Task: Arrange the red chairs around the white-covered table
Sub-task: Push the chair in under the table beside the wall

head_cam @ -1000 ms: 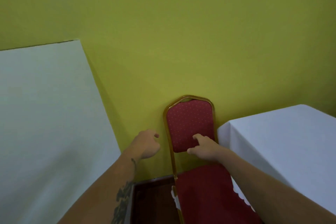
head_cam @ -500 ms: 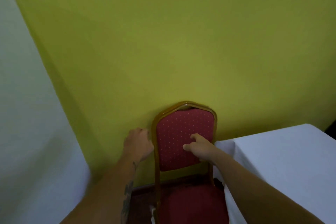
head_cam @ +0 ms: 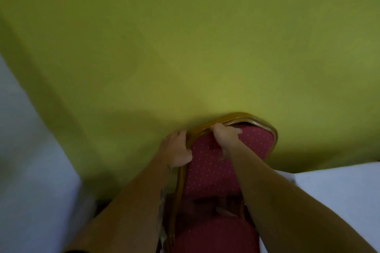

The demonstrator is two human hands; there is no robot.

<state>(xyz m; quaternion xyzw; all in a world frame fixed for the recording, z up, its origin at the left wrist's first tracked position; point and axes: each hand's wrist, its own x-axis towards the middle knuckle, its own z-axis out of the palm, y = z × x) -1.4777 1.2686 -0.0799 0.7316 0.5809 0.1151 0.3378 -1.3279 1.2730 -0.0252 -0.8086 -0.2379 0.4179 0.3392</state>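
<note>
A red chair (head_cam: 211, 172) with a dotted red backrest, a gold frame and a red seat stands below me, its back against the yellow-green wall. My left hand (head_cam: 177, 150) is wrapped around the gold frame at the backrest's upper left side. My right hand (head_cam: 225, 136) grips the top rail of the backrest, fingers over the frame. A white-covered table (head_cam: 337, 193) lies at the right, close beside the chair. The chair's legs are hidden.
A yellow-green wall (head_cam: 185, 47) fills most of the view, directly behind the chair. Another white-covered surface (head_cam: 30, 170) runs along the left edge. The chair sits in the narrow gap between the two white surfaces.
Both hands moved up and closed on the chair's frame: the left onto the side rail, the right from the backrest pad to the top rail. The view came closer and lower.
</note>
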